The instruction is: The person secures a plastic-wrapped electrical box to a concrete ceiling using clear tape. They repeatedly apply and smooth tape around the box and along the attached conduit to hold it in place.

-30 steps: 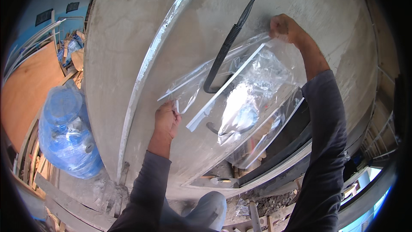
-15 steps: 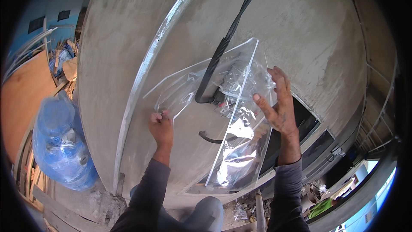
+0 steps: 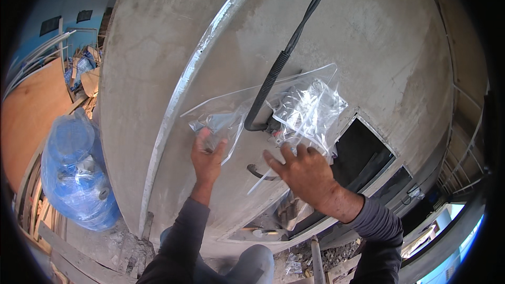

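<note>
A clear plastic sheet or bag with pale edges (image 3: pixel 310 110) hangs crumpled over a fitting on the grey plastered wall, where a black corrugated conduit (image 3: pixel 266 84) bends in. Folds of the plastic partly hide the fitting. At the left end of the plastic is my left hand (image 3: pixel 206 163), its thumb and fingers apart against a loose fold. My right hand (image 3: pixel 310 179) lies across the lower part of the plastic, back of the hand toward me, fingers spread. Its fingertips are partly turned from view. A short black pipe end (image 3: pixel 258 171) sticks out between my hands.
Rectangular wall openings (image 3: pixel 363 150) lie to the right, and a hammer (image 3: pixel 261 232) rests in the lower one. A pale vertical strip (image 3: pixel 181 81) runs along the wall. Blue plastic-wrapped containers (image 3: pixel 79 173) and an orange board (image 3: pixel 37 110) stand left. Rubble and planks lie below.
My right hand has come down and left onto the plastic. The plastic has bunched up around the fitting. My left hand has shifted slightly and its pinch has loosened.
</note>
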Demonstrator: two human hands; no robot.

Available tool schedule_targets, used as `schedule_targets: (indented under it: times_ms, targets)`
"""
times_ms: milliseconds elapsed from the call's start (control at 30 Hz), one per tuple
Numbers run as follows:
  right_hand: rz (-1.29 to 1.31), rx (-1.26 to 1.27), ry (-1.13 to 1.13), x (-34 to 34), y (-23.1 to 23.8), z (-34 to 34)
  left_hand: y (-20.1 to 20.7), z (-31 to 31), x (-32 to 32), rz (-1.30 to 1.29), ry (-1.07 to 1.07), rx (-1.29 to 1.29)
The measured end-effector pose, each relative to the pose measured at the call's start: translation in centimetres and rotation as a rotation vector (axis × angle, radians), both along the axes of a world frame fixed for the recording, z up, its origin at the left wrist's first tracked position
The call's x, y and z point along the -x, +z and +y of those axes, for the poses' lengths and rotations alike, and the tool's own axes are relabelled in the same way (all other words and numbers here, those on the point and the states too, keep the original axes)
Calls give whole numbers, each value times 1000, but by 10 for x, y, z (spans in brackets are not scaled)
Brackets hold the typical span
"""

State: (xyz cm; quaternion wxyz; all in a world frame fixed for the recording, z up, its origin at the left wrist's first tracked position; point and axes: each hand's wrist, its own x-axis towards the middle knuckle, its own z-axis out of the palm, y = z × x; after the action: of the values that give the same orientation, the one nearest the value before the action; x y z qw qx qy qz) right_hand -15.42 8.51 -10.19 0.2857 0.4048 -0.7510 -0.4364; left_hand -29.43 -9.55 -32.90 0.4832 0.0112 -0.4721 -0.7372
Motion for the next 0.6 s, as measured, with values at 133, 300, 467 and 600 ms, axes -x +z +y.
schedule_targets:
  times_ms: [133,300,467,600]
  targets:
    - [-138,49,41,25,46,22,5,-10,-9,-85,-114,-16]
    - [-570,1086,410,56,213,74,13,-30,-6,-53,-187,11]
    - [-616,1692,689,127,354,98,28,-54,-16,-26,-513,-66]
    - [-677,1706,868,152,392,78,37,-85,-26,32,-875,-298]
